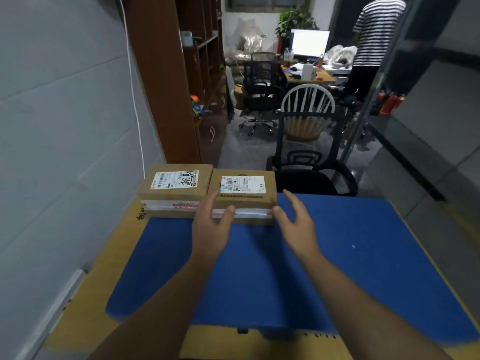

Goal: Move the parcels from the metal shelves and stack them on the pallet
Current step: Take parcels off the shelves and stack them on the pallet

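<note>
Parcels [176,181] 2, touching, on 1 pallet [337,255]; left hand [210,227], right hand [296,224] spread, flanking right parcel [242,188].

1. The left side of the frame, on my left, is filled by a grey wall [65,126] with a white cable [135,100] running down it.
2. Past it, upper centre-left, stands a tall brown wooden shelf unit [166,81] with small items in its compartments.
3. Straight ahead of me at centre is a black armchair [306,181]. Behind it is a white spindle-back chair [307,97], and further back a black mesh office chair [259,79] on castors.
4. At upper centre a cluttered tabletop [309,77] carries a lit monitor [310,42] and a white plastic bag [341,57]. A leafy plant [294,20] stands behind the monitor.
5. At upper right a person in a striped shirt [376,35] stands by that tabletop, back to me.
6. Right of centre, red fire extinguishers [388,103] stand on the floor beside a glass partition [441,100].
</note>
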